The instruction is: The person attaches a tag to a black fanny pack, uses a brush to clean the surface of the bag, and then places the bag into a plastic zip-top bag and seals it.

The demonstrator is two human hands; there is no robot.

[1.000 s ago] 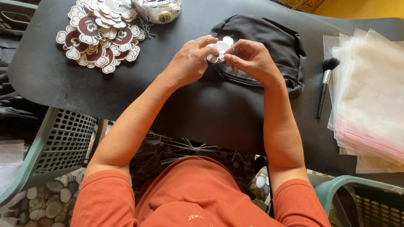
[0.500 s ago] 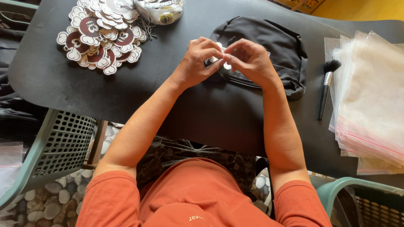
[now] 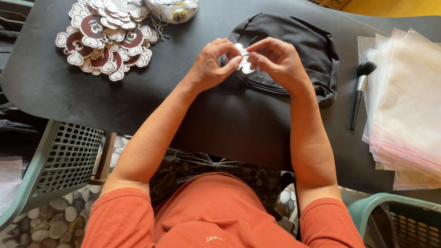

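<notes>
A small white cut-out charm (flower-like in outline) is held above a black bag that lies on the dark counter. The left hand pinches the charm's left edge, its fingers curled narrowly so that thumb and forefinger nearly meet. The right hand closes on the charm's upper right side, fingers likewise narrow; a thin dark piece shows between the 2 hands, too small to identify. Both hands cover much of the charm and part of the bag's zip. To the far left on the counter lies a pile of larger white-and-maroon cut-outs, with a clear round container just beside it at the top edge. To the right of the bag rests a black-bristled brush, and beyond it a stack of clear plastic bags. Green perforated baskets stand below the counter edge on either side of the person.
</notes>
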